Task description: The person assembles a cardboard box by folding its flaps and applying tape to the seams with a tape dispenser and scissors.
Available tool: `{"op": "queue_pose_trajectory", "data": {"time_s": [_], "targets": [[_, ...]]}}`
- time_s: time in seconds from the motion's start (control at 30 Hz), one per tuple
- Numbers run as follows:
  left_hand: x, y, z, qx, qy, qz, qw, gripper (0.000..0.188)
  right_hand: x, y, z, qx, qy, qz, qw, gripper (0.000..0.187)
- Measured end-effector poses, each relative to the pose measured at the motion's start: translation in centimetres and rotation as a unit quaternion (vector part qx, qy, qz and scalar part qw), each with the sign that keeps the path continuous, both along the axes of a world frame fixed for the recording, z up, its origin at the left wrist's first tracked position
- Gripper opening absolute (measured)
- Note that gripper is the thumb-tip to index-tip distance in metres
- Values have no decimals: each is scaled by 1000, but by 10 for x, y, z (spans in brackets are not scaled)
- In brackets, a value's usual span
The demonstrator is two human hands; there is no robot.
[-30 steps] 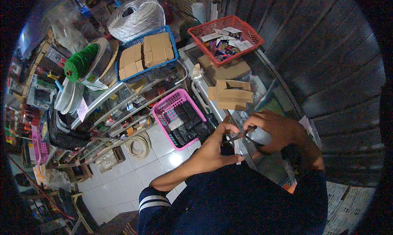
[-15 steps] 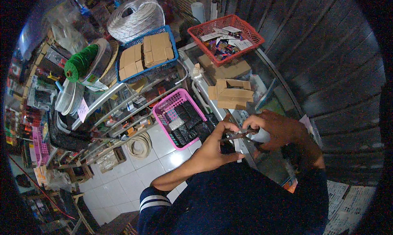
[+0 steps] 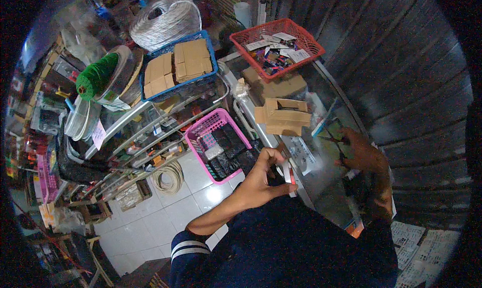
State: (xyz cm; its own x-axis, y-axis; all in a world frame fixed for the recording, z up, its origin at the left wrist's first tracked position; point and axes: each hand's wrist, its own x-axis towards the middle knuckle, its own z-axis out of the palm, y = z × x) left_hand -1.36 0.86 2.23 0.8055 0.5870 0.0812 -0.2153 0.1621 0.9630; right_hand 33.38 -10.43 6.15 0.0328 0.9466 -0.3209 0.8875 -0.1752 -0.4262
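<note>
My left hand [image 3: 261,182] is closed over the front edge of the glass counter. Between its thumb and fingers it pinches a small, narrow white-and-red piece [image 3: 289,172] whose kind I cannot make out. Farther right, over the counter top, my right hand [image 3: 365,155] is closed on a thin dark scissors-like tool [image 3: 335,139], blurred by motion. The tool's tips point up and left, apart from the left hand. Beyond the hands an open brown cardboard box [image 3: 286,118] rests on the counter, with a pale printed sheet [image 3: 303,156] in front of it.
A red basket [image 3: 306,39] of small packets stands at the counter's far end. Below on the left sits a pink basket [image 3: 196,147] with black-wrapped packs. A blue basket [image 3: 213,62] of cardboard, a white rope coil [image 3: 175,29] and green twine [image 3: 95,77] top the left shelf. Corrugated metal [image 3: 427,112] lines the right.
My right hand has moved right, away from my left hand, carrying the dark tool. The left hand stays nearly in place, and the white-and-red piece in it now shows plainly.
</note>
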Motion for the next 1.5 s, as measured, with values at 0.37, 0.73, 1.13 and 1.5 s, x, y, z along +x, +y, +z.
{"op": "queue_pose_trajectory", "data": {"time_s": [0.37, 0.73, 1.13, 1.5], "targets": [[52, -8, -20, 406, 243, 26, 880, 99, 45, -58, -103, 133, -115, -124, 977, 70], [88, -21, -58, 489, 269, -34, 829, 87, 8, -47, -78, 88, -71, -244, 963, 57], [32, 6, 20, -321, -202, -138, 915, 88, 16, -53, -91, 110, -184, -190, 958, 52], [27, 0, 26, -251, -273, -113, 922, 86, -131, 40, 25, 348, 435, -192, 808, 38]]}}
